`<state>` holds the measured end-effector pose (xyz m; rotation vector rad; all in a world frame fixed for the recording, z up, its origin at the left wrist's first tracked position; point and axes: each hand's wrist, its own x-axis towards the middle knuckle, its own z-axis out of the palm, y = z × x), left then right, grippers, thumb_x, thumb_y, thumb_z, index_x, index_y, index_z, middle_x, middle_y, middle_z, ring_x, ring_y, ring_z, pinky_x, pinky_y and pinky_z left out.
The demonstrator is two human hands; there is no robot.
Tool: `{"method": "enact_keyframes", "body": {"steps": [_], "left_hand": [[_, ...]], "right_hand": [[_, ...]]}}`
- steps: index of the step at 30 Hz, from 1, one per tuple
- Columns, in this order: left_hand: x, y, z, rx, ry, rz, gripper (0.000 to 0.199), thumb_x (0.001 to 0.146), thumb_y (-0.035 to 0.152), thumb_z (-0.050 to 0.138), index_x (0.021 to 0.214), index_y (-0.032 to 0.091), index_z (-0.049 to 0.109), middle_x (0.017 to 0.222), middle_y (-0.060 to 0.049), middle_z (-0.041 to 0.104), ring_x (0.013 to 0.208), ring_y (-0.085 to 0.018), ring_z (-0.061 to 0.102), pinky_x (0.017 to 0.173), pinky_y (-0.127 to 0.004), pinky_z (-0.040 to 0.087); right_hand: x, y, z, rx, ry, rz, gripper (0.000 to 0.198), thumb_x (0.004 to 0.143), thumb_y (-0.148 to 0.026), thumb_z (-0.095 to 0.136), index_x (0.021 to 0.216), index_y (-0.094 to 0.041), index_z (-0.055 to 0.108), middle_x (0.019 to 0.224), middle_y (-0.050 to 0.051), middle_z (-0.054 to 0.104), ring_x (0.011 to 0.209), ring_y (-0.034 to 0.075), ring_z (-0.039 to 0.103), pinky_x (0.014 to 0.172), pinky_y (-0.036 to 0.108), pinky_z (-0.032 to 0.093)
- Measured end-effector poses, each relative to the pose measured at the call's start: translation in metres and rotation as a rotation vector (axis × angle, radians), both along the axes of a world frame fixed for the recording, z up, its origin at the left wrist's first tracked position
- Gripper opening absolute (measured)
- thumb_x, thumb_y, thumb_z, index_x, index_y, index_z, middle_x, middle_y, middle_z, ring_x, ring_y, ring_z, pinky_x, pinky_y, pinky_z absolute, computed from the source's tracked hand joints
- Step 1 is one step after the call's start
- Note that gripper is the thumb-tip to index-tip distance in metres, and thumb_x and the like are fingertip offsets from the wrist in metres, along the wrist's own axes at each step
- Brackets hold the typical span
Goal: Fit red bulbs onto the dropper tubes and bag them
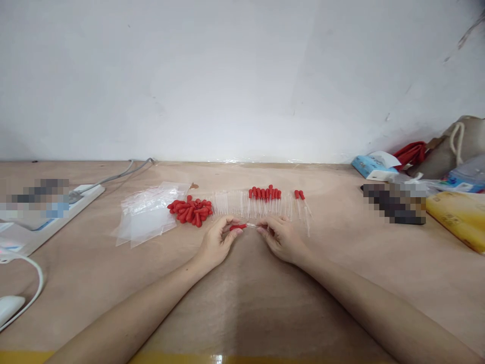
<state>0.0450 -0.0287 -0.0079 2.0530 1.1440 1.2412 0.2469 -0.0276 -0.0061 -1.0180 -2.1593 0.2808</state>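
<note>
Between thumb and fingers, my left hand [219, 240] pinches a red rubber dropper bulb [238, 227]. My right hand [281, 237] is closed on a clear glass dropper tube [251, 225], whose end meets the bulb's mouth; how far it sits inside I cannot tell. Beyond my left hand lies a pile of loose red bulbs [190, 210]. A row of bare clear tubes [229, 202] stretches to its right. Behind my right hand lie several droppers with red bulbs on them [265, 194], and two more bulbed droppers [299, 195] lie further right.
Clear zip bags [151, 215] lie left of the bulb pile. A white power strip [71, 212] with cables is at far left. On the right are a pixelated dark object [394, 205], a blue tissue pack [373, 166] and a yellow packet [456, 220]. A wall [242, 81] rises behind.
</note>
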Motion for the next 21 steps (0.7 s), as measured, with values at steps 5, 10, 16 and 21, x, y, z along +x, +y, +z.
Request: {"method": "enact_keyframes", "body": {"steps": [5, 10, 16, 21], "left_hand": [[-0.0020, -0.0012, 0.0031, 0.072, 0.134, -0.042, 0.019, 0.083, 0.023, 0.052, 0.099, 0.020, 0.061, 0.098, -0.005, 0.061, 0.091, -0.016, 0.057, 0.080, -0.030, 0.047], [-0.0030, -0.0027, 0.0000, 0.045, 0.145, -0.103, 0.016, 0.084, 0.022, 0.050, 0.093, 0.019, 0.062, 0.087, -0.003, 0.065, 0.081, -0.015, 0.059, 0.074, -0.027, 0.047], [-0.0024, -0.0058, 0.0002, 0.017, 0.182, -0.130, 0.016, 0.086, 0.022, 0.047, 0.091, 0.018, 0.062, 0.086, -0.003, 0.064, 0.080, -0.014, 0.059, 0.073, -0.027, 0.046], [-0.0014, -0.0083, 0.0041, -0.009, 0.222, -0.171, 0.016, 0.086, 0.021, 0.045, 0.090, 0.018, 0.061, 0.085, -0.002, 0.063, 0.078, -0.013, 0.058, 0.072, -0.024, 0.046]], "right_hand": [[-0.0013, 0.0003, -0.0038, 0.010, -0.008, 0.029, 0.016, 0.088, -0.023, 0.041, 0.089, -0.020, 0.056, 0.076, 0.001, 0.063, 0.069, 0.012, 0.054, 0.072, 0.029, 0.030], [-0.0007, 0.0024, -0.0040, 0.034, -0.044, 0.064, 0.018, 0.088, -0.023, 0.041, 0.089, -0.020, 0.058, 0.083, 0.002, 0.065, 0.072, 0.013, 0.056, 0.071, 0.029, 0.029], [0.0030, 0.0064, -0.0028, 0.125, -0.110, 0.073, 0.020, 0.087, -0.020, 0.042, 0.088, -0.019, 0.061, 0.080, 0.002, 0.065, 0.071, 0.012, 0.057, 0.069, 0.029, 0.027], [0.0035, 0.0069, -0.0022, 0.213, -0.170, 0.077, 0.020, 0.086, -0.019, 0.043, 0.088, -0.020, 0.062, 0.080, 0.002, 0.066, 0.071, 0.012, 0.056, 0.069, 0.029, 0.025]]}}
